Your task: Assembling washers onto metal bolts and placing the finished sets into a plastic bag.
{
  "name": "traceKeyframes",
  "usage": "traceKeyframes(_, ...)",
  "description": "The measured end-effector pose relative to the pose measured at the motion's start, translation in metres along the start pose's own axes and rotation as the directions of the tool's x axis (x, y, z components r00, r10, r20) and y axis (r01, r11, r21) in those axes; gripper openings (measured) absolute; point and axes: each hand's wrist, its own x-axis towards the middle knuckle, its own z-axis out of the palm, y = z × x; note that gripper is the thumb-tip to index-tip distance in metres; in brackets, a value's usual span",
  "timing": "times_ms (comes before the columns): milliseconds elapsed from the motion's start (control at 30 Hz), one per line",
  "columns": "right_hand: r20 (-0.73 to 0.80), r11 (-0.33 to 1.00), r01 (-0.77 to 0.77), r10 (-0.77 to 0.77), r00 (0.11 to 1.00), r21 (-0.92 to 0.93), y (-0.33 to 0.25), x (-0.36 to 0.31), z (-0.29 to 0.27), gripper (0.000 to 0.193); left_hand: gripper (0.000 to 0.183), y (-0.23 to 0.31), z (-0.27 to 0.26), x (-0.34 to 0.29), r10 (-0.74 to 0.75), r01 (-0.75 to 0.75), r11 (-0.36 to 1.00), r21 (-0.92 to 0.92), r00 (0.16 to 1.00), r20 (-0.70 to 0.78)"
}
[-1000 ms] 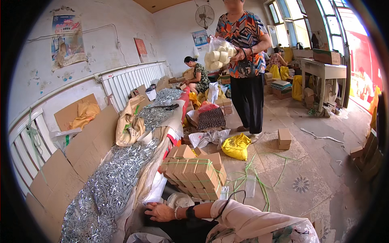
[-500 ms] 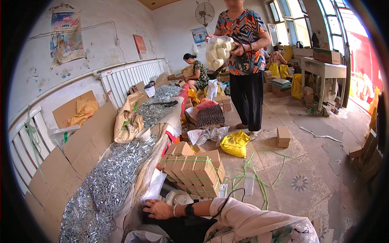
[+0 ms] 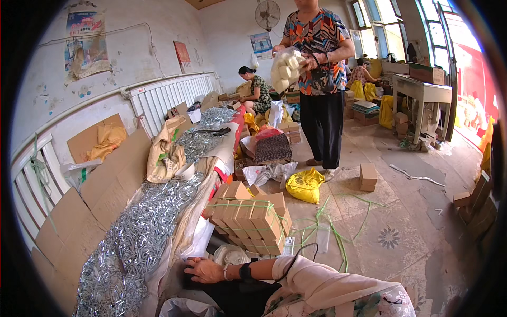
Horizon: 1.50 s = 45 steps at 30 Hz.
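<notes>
My right hand (image 3: 205, 270) rests low in the view, on dark cloth (image 3: 232, 296) that looks like my trouser leg. Its fingers are stretched out and slightly apart, holding nothing. A black band and a pale bracelet circle that wrist. Left of the hand, a long heap of small silvery metal fasteners (image 3: 132, 248) covers a raised, cloth-lined surface. Just beyond the hand stands a round whitish tub (image 3: 231, 255), and behind it a bundle of small brown cardboard boxes (image 3: 248, 216) tied with green strap. My left hand is out of view.
A standing person (image 3: 319, 58) holds a clear bag of pale packets (image 3: 287, 68). Others sit farther back. On the floor are a yellow sack (image 3: 305, 185), brown boxes (image 3: 368, 177) and loose green straps (image 3: 340, 243). Cardboard sheets (image 3: 119, 177) line the heap's left side.
The standing person has shifted slightly, and the dark handbag on their arm shows more plainly. My view has tilted a little. My right hand stays in place.
</notes>
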Motion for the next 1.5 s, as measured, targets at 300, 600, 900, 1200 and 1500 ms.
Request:
traceKeyframes(300, -0.010, 1.000, 0.005, -0.005, 1.000, -0.006, 0.001, -0.002, -0.003, 0.033, 0.022, 0.008, 0.015, -0.015, 0.062, -0.061, 0.998, 0.029, 0.998, -0.029)
traceKeyframes(600, -0.044, 1.000, 0.016, -0.016, 0.999, 0.010, 0.003, -0.002, 0.000, 0.032, 0.022, -0.003, 0.001, 0.003, 0.009, -0.009, 1.000, 0.015, 1.000, 0.002)
traceKeyframes(900, -0.065, 1.000, 0.023, -0.022, 0.998, 0.012, 0.001, -0.001, -0.001, 0.031, 0.020, 0.004, 0.009, -0.005, 0.037, -0.037, 0.999, 0.022, 0.999, 0.007)
traceKeyframes(1200, 0.185, 0.994, -0.094, 0.082, 0.979, 0.057, -0.002, 0.003, -0.013, 0.037, 0.021, -0.001, 0.002, 0.004, 0.020, -0.020, 1.000, 0.023, 1.000, -0.013)
traceKeyframes(1500, -0.050, 1.000, 0.008, -0.007, 0.999, 0.018, 0.001, 0.000, -0.004, 0.031, 0.029, -0.009, -0.003, 0.016, 0.008, -0.008, 1.000, 0.006, 1.000, -0.014)
